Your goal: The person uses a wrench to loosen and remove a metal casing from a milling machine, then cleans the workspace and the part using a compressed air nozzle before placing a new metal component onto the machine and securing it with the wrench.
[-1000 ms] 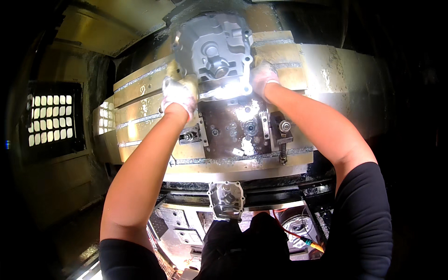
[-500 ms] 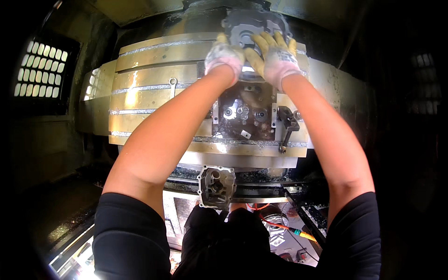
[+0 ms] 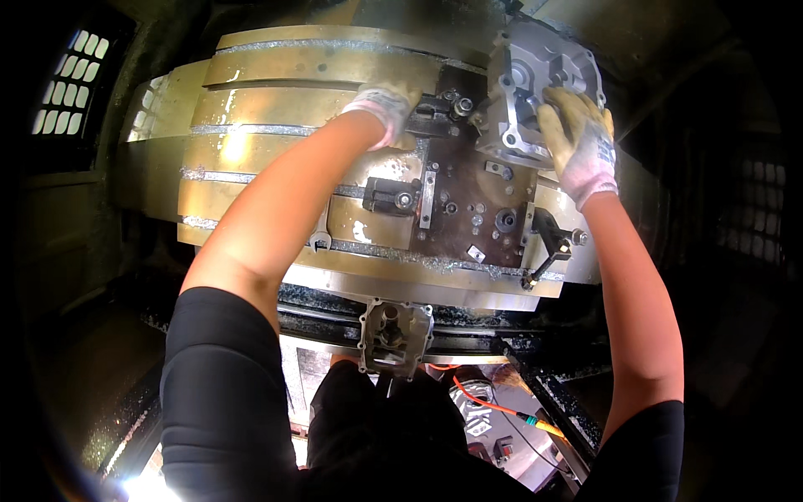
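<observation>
My right hand [image 3: 581, 138], in a grey and yellow work glove, grips the right side of a grey cast-metal housing [image 3: 517, 105]. The housing is tilted over the far right of the machine table, its hollow side with bolt bosses showing. At the rear of the dark fixture plate [image 3: 468, 205], my gloved left hand [image 3: 389, 109] has its fingers bent around the tail of a black clamp [image 3: 435, 109]; the fingertips are partly hidden. Another black clamp [image 3: 389, 197] sits at the plate's left edge, and a third clamp [image 3: 549, 238] stands on its right.
The slotted metal machine table [image 3: 251, 100] has chips along its grooves. A wrench [image 3: 319, 238] lies by my left forearm. A second housing [image 3: 393, 335] rests on the near ledge. An orange hose [image 3: 481, 400] and several metal parts are below, near my legs.
The housing has swung right and nearer, with my right hand on its side. My left hand has left the housing and moved left and down to the rear clamp. The view has shifted.
</observation>
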A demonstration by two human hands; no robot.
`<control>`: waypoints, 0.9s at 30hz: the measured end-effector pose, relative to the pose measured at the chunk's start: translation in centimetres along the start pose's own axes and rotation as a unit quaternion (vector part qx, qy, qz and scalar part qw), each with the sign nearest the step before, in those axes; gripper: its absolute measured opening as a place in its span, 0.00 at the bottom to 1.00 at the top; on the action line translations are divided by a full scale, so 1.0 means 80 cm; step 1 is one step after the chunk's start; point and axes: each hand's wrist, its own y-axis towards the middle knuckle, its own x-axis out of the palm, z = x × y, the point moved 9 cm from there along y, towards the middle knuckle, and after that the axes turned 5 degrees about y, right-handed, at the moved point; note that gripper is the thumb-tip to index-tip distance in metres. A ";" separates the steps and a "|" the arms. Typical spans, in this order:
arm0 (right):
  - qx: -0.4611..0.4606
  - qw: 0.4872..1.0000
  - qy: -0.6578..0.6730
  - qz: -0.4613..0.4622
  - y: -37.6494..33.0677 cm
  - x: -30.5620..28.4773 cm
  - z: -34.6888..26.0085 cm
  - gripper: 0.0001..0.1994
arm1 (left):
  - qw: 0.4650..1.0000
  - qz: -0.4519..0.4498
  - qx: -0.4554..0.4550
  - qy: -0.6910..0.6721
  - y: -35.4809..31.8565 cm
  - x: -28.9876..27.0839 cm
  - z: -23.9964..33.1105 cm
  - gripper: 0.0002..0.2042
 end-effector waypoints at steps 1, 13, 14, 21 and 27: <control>0.002 1.000 -0.002 -0.005 0.001 0.001 0.001 0.26 | 0.999 -0.041 0.015 0.002 0.008 0.009 0.006 0.36; 0.006 1.000 -0.005 -0.028 0.005 -0.001 0.001 0.24 | 0.995 0.013 0.078 -0.066 0.032 -0.036 0.045 0.32; -0.005 0.999 -0.016 -0.030 0.004 0.000 0.002 0.23 | 0.995 -0.009 0.076 -0.072 0.035 -0.038 0.053 0.34; 0.012 0.999 -0.004 -0.029 0.004 0.001 -0.005 0.23 | 0.992 0.026 0.083 -0.095 0.058 -0.003 0.048 0.36; 0.012 0.999 0.004 -0.031 0.000 0.001 -0.003 0.23 | 0.990 0.035 0.098 -0.093 0.050 -0.015 0.054 0.39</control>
